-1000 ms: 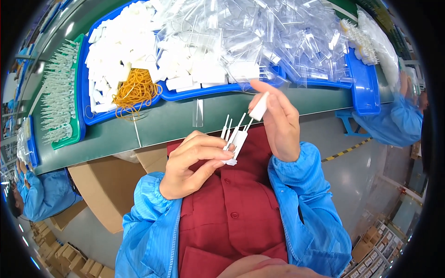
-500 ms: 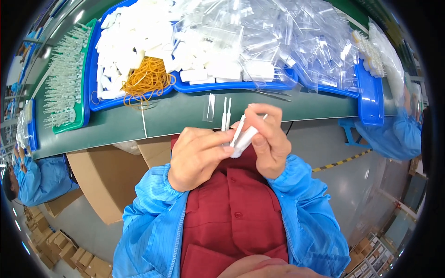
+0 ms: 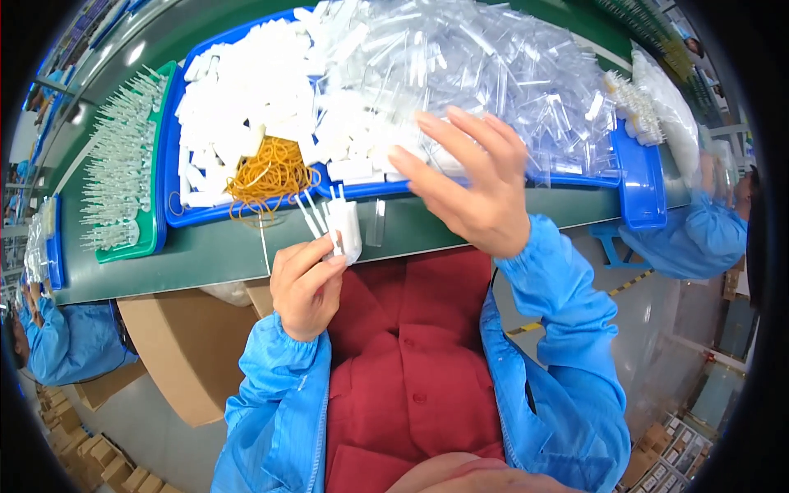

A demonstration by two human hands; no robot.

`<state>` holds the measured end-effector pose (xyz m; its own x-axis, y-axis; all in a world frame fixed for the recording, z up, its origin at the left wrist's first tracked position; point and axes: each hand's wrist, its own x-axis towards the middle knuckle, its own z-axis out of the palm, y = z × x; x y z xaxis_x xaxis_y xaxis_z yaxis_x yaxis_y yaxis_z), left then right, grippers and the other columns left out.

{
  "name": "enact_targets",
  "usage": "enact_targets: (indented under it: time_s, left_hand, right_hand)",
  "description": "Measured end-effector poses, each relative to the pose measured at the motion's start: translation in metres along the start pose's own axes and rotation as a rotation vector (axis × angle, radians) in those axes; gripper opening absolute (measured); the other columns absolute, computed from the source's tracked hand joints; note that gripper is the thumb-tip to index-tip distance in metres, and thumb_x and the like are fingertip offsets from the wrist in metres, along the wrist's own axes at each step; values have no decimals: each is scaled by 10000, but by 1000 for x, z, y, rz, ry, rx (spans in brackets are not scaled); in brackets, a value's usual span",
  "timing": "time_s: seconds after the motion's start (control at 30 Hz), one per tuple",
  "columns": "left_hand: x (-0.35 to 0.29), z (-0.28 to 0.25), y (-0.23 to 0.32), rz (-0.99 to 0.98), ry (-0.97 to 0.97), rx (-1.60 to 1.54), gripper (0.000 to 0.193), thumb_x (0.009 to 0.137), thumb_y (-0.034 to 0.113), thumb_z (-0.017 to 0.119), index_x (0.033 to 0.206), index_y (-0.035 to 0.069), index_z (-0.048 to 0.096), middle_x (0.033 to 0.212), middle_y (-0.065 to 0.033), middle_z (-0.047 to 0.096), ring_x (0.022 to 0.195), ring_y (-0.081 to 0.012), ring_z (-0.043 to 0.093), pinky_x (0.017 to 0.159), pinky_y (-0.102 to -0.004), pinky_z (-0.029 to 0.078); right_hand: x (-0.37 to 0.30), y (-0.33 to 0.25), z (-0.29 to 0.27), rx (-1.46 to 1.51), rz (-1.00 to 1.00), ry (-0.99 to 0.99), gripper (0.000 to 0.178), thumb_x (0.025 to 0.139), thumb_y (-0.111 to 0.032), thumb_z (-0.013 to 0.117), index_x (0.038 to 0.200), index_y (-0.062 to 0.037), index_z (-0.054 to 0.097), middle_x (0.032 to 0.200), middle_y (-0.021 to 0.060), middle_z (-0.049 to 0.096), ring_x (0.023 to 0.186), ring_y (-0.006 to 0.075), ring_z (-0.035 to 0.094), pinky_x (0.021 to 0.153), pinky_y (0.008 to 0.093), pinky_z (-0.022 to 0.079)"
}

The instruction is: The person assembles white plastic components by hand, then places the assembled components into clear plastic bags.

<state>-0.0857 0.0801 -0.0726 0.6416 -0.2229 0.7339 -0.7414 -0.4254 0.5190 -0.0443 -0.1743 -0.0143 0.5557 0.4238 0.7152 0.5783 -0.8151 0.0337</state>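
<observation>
Your left grip [image 3: 306,287] is pinched at the fingertips on a white block [image 3: 349,230] and slim white rods [image 3: 316,215], all raised above the near edge of the tabletop [image 3: 205,256], the rods' tips pointing away from you. Your right grip [image 3: 477,193] is spread wide, nothing seen in it, before the clear plastic pieces [image 3: 509,74]; contact cannot be determined. A clear sleeve [image 3: 376,223] lies just right of the block.

White block [image 3: 349,232], nearly upright, thin white sticks [image 3: 311,217] beside it, tips up, between left fingers [image 3: 307,266]
</observation>
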Motion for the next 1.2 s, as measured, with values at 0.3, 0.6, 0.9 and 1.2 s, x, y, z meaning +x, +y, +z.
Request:
enact_targets:
  time_s: [0.3,0.6,0.9,1.2]
  left_hand:
    - [35,17,-15,160,-27,-37,381,645,-90,756,981,69,669,1075,-124,705,822,-271,655,675,-340,506]
    - [34,16,-15,117,-80,-64,407,640,-93,761,998,75,666,1085,-121,703,825,-274,657,672,-342,510]
    - [35,17,-18,127,-104,-65,435,617,-97,760,1008,68,666,1105,-126,694,846,-284,658,680,-345,519]
    - [26,14,-17,132,-51,-41,440,617,-95,768,1015,60,664,1081,-129,701,824,-279,659,670,-338,526]
  right_hand:
    - [38,45,6,-66,-206,-299,560,769,-329,752,1308,-304,603,1455,-5,483,1334,235,430,1144,491,269]
    - [43,72,14,32,-339,-344,612,771,-294,750,1356,-325,571,1485,2,463,1365,231,426,1149,481,293]
    - [39,91,14,-43,-416,-364,652,817,-407,730,1419,-346,486,1517,-20,426,1382,188,407,1190,446,248]
    - [31,53,-6,-28,-391,-187,559,750,-322,748,1282,-204,622,1312,-9,593,1190,160,543,1012,374,408]
